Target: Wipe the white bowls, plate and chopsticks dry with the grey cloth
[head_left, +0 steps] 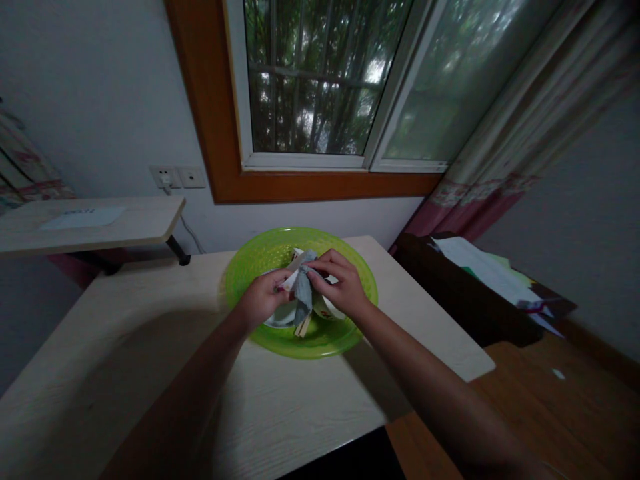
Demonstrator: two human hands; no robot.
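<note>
A round green plastic basin (260, 260) stands on the light wooden table (150, 333). Over it, my left hand (260, 300) is closed on a pair of wooden chopsticks (303, 325), whose lower ends poke out below. My right hand (340, 283) is closed on a grey-blue cloth (303, 283) wrapped around the chopsticks. White bowls (280, 317) lie in the basin under my hands, mostly hidden.
A second wooden tabletop (100, 223) with a sheet of paper stands at the left by wall sockets (177, 177). A dark low cabinet with papers (480, 273) sits to the right below a curtain. A window is straight ahead.
</note>
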